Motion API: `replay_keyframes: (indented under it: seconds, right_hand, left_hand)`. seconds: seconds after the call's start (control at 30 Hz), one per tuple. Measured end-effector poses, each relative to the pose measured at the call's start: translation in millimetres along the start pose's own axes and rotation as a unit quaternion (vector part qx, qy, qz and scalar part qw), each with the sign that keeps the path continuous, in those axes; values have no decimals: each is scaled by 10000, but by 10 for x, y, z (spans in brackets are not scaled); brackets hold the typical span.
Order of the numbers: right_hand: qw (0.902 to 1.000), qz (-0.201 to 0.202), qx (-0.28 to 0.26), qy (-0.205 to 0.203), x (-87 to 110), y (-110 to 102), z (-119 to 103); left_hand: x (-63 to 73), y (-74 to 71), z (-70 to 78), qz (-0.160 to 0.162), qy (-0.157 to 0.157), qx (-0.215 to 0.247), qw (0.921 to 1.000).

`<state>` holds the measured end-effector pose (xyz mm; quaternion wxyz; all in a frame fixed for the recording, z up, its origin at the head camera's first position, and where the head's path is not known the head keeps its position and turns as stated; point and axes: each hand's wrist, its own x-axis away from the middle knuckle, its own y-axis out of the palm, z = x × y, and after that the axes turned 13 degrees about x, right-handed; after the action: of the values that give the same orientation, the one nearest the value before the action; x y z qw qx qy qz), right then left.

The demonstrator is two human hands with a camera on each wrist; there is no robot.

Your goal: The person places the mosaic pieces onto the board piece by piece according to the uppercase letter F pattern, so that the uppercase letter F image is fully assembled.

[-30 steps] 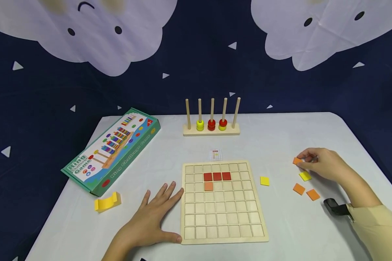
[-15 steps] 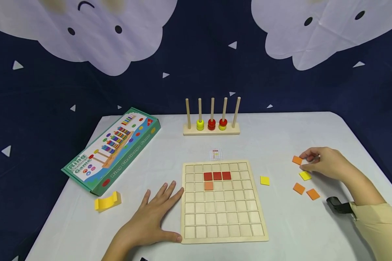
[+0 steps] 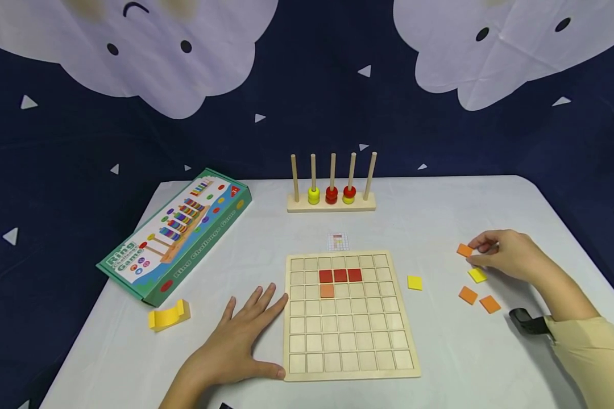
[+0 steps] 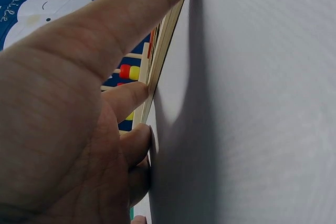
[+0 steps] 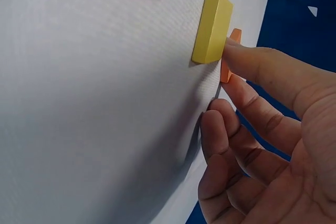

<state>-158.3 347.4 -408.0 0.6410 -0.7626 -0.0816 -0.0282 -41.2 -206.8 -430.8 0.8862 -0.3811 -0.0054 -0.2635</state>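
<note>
Right hand (image 3: pixel 511 255): thumb and forefinger pinch the edges of an orange tile (image 3: pixel 463 250), with the other fingers curled inward. The tile is at the right of the white table (image 3: pixel 455 363), beyond the board and well apart from it. In the right wrist view, thumb and forefinger lie along two opposite sides of the tile; how firm the pinch is, cannot tell.

Near tile (image 3: pixel 477 275), yellow: on the cloth just below the right thumb. Two loose orange tiles (image 3: pixel 468 295) lie side by side, nearer the wearer. Lone yellow tile (image 3: pixel 414 283): just beside the board's right edge.

Left hand (image 3: pixel 235 346): fingers spread and extended, grasping nothing; forefinger and thumb tips touch the left edge of the wooden board (image 3: pixel 348 343). The left wrist view shows the forefinger against the board's side.

Board: three red tiles (image 3: pixel 340 276) fill the third to fifth cells of the second row; a seated orange tile (image 3: pixel 327 291) sits below the leftmost red one.

Beyond the board: a small grid card (image 3: pixel 337 242), then a five-peg rack (image 3: pixel 331 208) with yellow and red rings. Left side: green-edged game box (image 3: pixel 174 238), tilted in plan; yellow curved block (image 3: pixel 169 316) near its lower corner
</note>
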Motion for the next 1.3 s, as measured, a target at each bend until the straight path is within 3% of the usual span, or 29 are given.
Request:
replay_keyframes:
  seconds: [0.67, 0.9, 1.3]
  right_hand:
    - [9996, 9, -289, -14, -23, -1, -118]
    - [9981, -33, -562, -239, 34, -32, -424]
    - [9924, -13, -683, -1022, 223, -52, -1082]
  left_hand:
    - [-5, -1, 7, -28, -44, 46, 10000]
    - [-10, 9, 4, -46, -73, 42, 10000]
    - [-3, -1, 8, -30, -35, 17, 10000]
